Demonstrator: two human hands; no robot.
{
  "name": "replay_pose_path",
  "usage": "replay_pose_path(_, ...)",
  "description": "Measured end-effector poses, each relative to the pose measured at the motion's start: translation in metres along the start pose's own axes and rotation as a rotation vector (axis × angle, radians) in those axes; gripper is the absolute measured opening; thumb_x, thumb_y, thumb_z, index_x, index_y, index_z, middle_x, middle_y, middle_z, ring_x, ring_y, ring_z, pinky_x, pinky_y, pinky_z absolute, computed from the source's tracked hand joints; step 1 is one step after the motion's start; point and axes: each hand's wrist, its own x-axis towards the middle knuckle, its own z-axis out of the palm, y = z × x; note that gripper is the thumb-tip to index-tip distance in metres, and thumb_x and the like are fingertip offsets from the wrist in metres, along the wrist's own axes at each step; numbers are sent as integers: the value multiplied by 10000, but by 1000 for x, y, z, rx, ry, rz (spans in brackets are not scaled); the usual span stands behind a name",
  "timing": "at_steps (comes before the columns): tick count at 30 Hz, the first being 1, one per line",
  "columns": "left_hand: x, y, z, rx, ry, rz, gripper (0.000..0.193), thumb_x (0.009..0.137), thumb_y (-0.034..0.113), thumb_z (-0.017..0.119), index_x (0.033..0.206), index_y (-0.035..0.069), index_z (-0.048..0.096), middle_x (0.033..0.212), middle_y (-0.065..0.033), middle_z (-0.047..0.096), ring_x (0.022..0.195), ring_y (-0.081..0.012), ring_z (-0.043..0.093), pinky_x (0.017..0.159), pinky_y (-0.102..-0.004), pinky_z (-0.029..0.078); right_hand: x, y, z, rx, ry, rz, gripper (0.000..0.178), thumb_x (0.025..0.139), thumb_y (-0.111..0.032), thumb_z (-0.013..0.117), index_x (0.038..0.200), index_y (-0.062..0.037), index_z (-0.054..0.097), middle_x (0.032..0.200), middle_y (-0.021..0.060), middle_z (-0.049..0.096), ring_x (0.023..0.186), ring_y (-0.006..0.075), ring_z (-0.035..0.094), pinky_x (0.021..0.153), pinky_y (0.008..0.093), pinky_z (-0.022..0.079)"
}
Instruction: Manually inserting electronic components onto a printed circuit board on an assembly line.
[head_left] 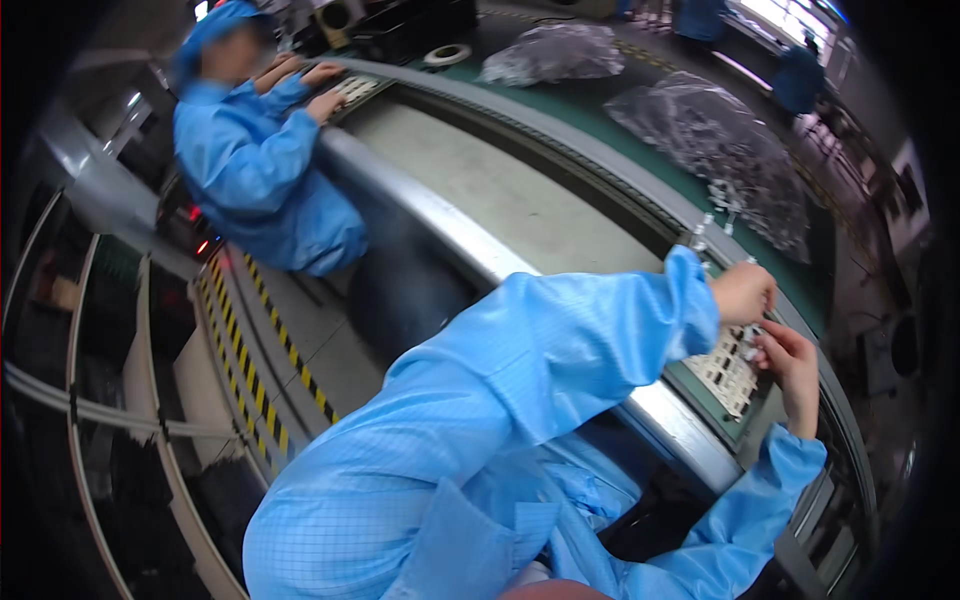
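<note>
Over a pale board with rows of dark rectangular parts [724,378], my two hands are close together. My left hand [743,293] is bent down at the wrist above its far end, with the fingers curled together; what they hold, if anything, is hidden. At the board's right side my right hand [790,368] has its thumb and fingertips pinched on a small white piece, too small to name. The board lies on a green plate [700,385] on the conveyor line. Blue sleeves cover both my arms.
A conveyor belt [480,185] with a metal rail [440,220] runs to the far left, where a co-worker in blue [265,170] handles another pale board [355,90]. Clear plastic bags [700,130] and a tape roll [447,55] lie on the green bench beyond. Small white pieces [722,195] lie beside the bags.
</note>
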Motion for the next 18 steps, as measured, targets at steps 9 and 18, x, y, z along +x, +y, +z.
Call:
replay_pose_path(9,18,16,-75,325,41,-121,296,894,223,715,1140,70,773,1069,-151,770,993,-281,745,920,-398,575,16,24,1,-34,151,-168,171,960,-74,707,1101,15,668,834,9,655,714,99,613,655,253,495)
replay_pose_path(18,5,26,-51,986,-2,-113,349,814,405,752,907,71,792,989,-131,745,1027,-351,652,881,-552,454,2,10,1,-340,207,-219,179,953,-86,705,1083,29,748,933,72,759,835,121,700,783,262,556)
